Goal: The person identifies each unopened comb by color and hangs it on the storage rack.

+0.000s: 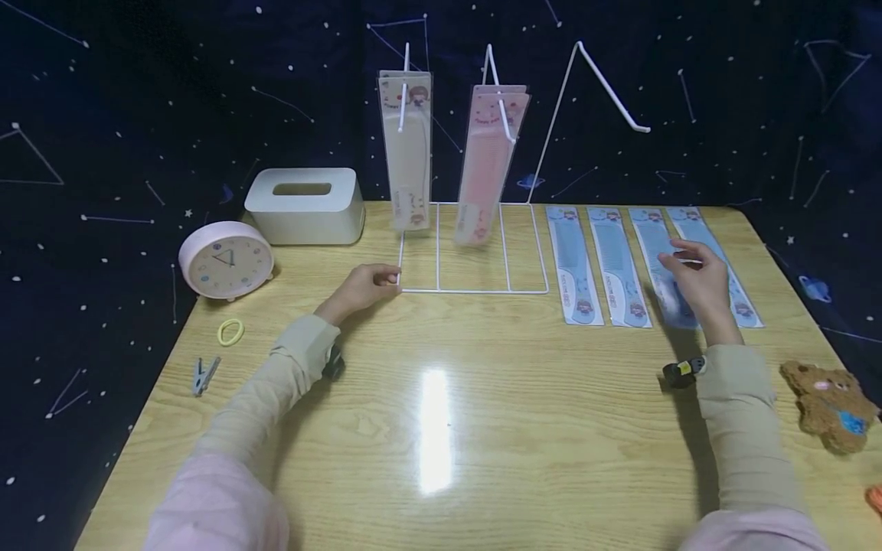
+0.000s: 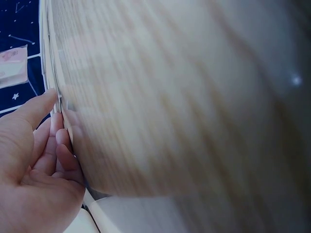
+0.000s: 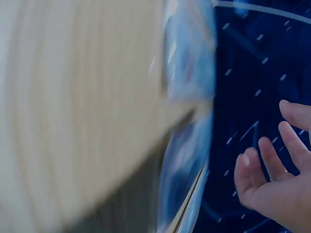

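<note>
With the left hand point(image 1: 364, 289), grip narrow, we pinch the white wire rack point(image 1: 475, 291) at its front left corner. We hold the right hand point(image 1: 704, 285), grip parted and unloaded, above the right-hand blue comb packs point(image 1: 616, 260). Four such packs lie on the counter point(image 1: 551, 428), right of the rack.

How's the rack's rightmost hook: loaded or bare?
Bare: no pack hangs on the rightmost hook, unlike the middle hook with its pink packs.
</note>
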`<state>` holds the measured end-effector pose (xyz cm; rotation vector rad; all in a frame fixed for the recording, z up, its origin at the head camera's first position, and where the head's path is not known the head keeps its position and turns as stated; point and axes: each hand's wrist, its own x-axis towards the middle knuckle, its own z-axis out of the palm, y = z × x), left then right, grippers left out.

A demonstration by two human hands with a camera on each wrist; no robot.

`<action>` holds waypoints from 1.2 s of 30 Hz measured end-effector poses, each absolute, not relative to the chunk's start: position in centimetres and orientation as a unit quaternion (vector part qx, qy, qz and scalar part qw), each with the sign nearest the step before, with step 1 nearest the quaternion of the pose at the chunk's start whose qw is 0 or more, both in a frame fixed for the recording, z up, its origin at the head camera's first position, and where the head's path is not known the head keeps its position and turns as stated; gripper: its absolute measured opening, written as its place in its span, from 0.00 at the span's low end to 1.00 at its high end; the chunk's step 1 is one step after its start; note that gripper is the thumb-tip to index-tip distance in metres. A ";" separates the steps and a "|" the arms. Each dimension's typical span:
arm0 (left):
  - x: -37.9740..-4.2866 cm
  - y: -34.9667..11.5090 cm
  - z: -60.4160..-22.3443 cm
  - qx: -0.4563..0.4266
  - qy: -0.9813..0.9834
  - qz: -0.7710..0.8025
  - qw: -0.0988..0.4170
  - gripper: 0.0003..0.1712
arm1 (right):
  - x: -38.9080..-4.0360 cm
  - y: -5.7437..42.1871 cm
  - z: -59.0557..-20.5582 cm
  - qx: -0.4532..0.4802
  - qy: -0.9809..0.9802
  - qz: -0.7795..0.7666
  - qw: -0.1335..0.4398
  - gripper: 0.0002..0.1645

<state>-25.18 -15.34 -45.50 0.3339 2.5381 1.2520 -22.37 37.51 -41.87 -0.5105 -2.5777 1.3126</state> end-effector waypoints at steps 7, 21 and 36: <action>-25.2 -15.3 -45.6 0.119 0.878 0.439 0.147 0.26 | -22.2 41.9 -41.9 -0.180 -0.922 0.341 0.030 0.38; -25.0 -15.7 -45.1 0.111 0.880 0.438 0.147 0.26 | -21.7 45.2 -42.7 -0.195 -0.944 0.257 -0.066 0.38; -25.1 -15.4 -45.3 0.121 0.874 0.449 0.141 0.26 | -20.9 45.9 -42.8 -0.246 -0.928 0.278 -0.044 0.38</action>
